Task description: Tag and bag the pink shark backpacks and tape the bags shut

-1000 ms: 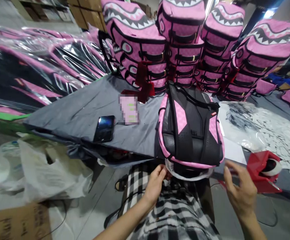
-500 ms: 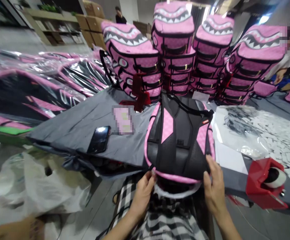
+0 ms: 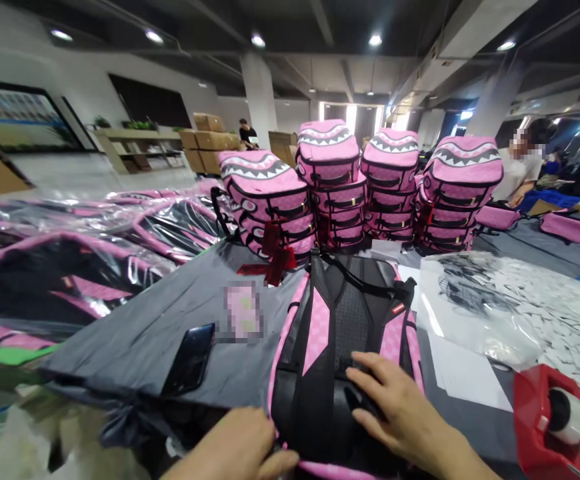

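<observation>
A second ago the right hand (image 3: 395,410) was off the black and pink bag (image 3: 347,333), out past four o'clock. Now it has come in over the bag's back. The view has tipped up, so more ceiling lights (image 3: 257,41) show around twelve o'clock.

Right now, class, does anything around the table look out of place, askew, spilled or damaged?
Two oddities: the phone lies by the near edge of the grey cloth, where it could be knocked off, and the cloth hangs in loose bunches below, unlike its flatter top. The backpack under the right hand shows no obvious damage.
</observation>
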The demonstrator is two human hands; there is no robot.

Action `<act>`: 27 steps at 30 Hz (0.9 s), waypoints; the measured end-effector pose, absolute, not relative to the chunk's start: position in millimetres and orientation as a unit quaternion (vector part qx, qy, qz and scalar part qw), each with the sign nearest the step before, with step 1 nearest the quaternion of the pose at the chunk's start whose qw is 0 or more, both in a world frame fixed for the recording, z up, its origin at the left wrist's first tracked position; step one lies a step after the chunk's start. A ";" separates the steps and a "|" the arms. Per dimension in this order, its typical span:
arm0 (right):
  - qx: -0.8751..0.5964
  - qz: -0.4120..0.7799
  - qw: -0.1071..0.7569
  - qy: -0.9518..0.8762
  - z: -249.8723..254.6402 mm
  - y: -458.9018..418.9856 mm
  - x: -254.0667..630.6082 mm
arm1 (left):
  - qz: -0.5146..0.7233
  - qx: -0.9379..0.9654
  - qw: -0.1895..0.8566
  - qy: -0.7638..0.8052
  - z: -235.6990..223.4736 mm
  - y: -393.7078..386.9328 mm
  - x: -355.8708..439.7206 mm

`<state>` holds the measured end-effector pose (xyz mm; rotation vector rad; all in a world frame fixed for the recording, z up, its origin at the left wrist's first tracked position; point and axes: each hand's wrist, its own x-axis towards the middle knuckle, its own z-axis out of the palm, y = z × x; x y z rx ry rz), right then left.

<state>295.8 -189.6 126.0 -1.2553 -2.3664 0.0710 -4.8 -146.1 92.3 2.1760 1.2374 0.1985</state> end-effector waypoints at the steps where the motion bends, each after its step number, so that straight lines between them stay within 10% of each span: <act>1: -0.445 0.060 0.195 -0.872 127.4 -181.3 288.9 | 0.072 0.831 0.320 0.448 112.3 -123.3 -2.1; 9: -0.446 0.180 0.144 -0.865 125.5 -140.8 258.3 | 0.274 0.697 0.171 0.641 190.8 79.5 106.4; 27: -0.529 0.093 0.181 -0.824 189.3 107.0 254.7 | 0.311 0.447 0.506 0.669 159.5 138.7 22.2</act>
